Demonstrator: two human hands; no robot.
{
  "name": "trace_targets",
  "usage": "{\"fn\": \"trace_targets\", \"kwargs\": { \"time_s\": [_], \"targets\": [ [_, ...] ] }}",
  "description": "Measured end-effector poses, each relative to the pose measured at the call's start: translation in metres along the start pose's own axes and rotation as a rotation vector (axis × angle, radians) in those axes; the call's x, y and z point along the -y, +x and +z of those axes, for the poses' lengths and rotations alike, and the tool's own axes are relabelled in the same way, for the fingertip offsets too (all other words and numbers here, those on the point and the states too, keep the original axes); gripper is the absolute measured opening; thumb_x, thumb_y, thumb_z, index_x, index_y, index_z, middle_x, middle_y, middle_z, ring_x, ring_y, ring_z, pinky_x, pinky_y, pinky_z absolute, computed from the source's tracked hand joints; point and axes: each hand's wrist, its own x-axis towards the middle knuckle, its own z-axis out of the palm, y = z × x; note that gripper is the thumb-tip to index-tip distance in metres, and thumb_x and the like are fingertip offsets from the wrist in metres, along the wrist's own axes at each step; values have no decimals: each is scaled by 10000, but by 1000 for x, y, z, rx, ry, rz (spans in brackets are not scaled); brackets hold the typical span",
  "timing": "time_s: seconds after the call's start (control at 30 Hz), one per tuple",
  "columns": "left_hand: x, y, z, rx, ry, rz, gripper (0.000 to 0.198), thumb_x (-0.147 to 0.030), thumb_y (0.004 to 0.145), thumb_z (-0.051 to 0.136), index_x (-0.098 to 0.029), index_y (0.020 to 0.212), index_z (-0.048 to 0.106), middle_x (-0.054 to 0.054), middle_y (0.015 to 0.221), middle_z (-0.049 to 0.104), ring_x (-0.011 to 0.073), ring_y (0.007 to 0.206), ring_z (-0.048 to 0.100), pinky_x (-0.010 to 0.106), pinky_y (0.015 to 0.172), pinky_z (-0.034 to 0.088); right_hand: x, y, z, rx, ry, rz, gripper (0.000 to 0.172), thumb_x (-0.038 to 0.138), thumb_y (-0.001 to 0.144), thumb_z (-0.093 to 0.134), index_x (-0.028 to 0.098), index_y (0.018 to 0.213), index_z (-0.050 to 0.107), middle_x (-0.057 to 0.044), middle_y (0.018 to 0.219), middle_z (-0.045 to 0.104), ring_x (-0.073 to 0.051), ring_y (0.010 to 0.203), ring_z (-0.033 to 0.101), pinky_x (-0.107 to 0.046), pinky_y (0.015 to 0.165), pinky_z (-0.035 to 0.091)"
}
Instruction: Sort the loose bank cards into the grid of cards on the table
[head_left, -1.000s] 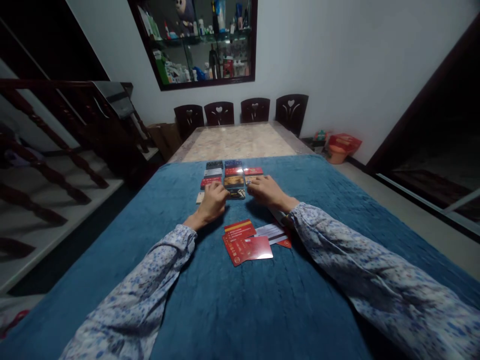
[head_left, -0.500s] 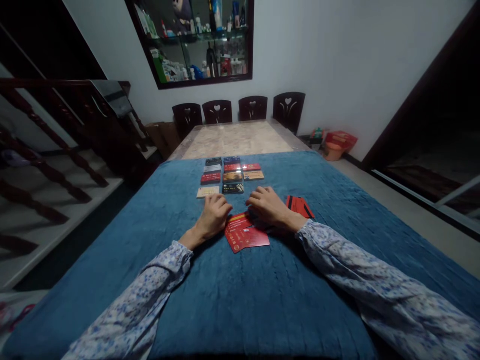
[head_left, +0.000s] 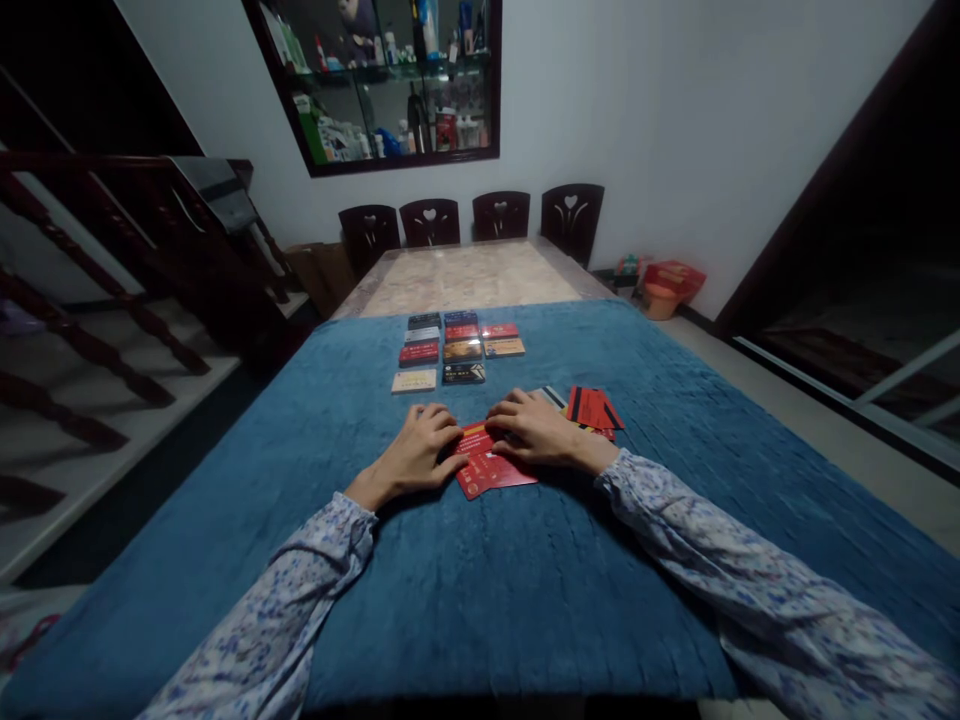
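A few overlapping red cards (head_left: pixel 499 472) lie fanned on the blue cloth between my hands. My left hand (head_left: pixel 412 450) holds them by their left edge, fingers bent and thumb at the lower left corner. My right hand (head_left: pixel 540 430) rests over their upper right part with curled fingers, its thumb hidden. Just right of it, more cards lie loosely overlapped, among them a red card with a black stripe (head_left: pixel 589 407) and a partly covered pale striped card (head_left: pixel 551 396).
Beyond my hands, small card stacks stand in rows, including a cream stack (head_left: pixel 414 382), a black stack (head_left: pixel 464 373) and an orange-tan stack (head_left: pixel 504 347). The blue cloth (head_left: pixel 420 600) covers the near table; dark chairs (head_left: pixel 501 215) stand at its far end.
My left hand has drawn back slightly, its thumb now against the cards. My right hand has shifted a little lower, and more of the loose cards beside it show.
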Motion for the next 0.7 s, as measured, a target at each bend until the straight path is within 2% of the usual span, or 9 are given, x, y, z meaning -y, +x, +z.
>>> {"fn": "trace_targets", "kwargs": {
  "time_s": [0.2,0.47,0.7],
  "targets": [
    [-1,0,1,39,-3,-39,255,-393,929,669,-164,1038,700,105,1058,669,271,1061,571,459,928,415,-8,3,7,-19,26,-32,360,443,971,627,188,1208,720,-138,1224,707,-273,1082,523,-393,846,422],
    [-1,0,1,57,15,-6,228,-368,963,610,-162,1011,697,106,1020,656,258,1030,573,447,930,419,-11,5,7,-82,-56,-198,301,364,1028,538,157,1123,735,-151,1057,731,-228,945,551,-378,831,457],
    [-1,0,0,-18,-18,45,237,-326,996,541,-181,1027,726,97,983,690,253,1042,601,447,950,426,-16,6,12,-128,-71,-243,293,342,1049,505,165,1096,733,-120,971,744,-206,891,549,-332,789,430]
  ]
}}
